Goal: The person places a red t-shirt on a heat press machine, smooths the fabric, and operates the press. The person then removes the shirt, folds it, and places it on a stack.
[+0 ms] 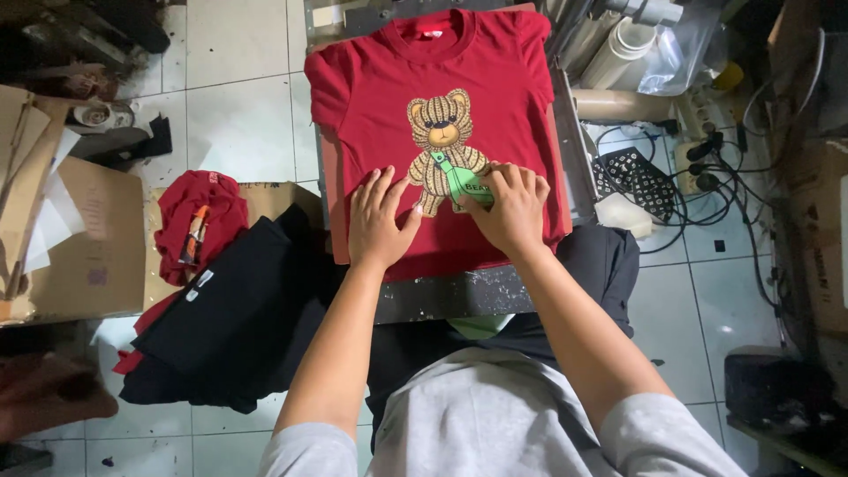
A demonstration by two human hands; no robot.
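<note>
A small red cotton T-shirt [424,132] lies spread flat, collar away from the person, over the grey metal bench [459,296] of a press, its lower hem nearest the person's lap. In the middle of the shirt's chest sits a printed teddy bear picture [442,146] in brown and tan, with a green bottle-shaped patch across its lower body.

The left hand [380,221] rests flat on the shirt just below and to the left of the bear, fingers stretched out and spread, palm down, grasping nothing. The right hand [512,208] lies on the shirt at the bear's lower right edge, fingers curled, with the fingertips pressing on the rim of the green patch; whether it pinches a film there cannot be told.

To the left of the shirt, on the white tiled floor [238,115], lies a pile of folded black garments [238,318], and beyond it a crumpled red cloth [199,216] rests on a flat brown cardboard box [88,238]. To the right of the shirt, a tangle of black cables [707,177] runs over the floor beside white plastic tubes [618,49].
</note>
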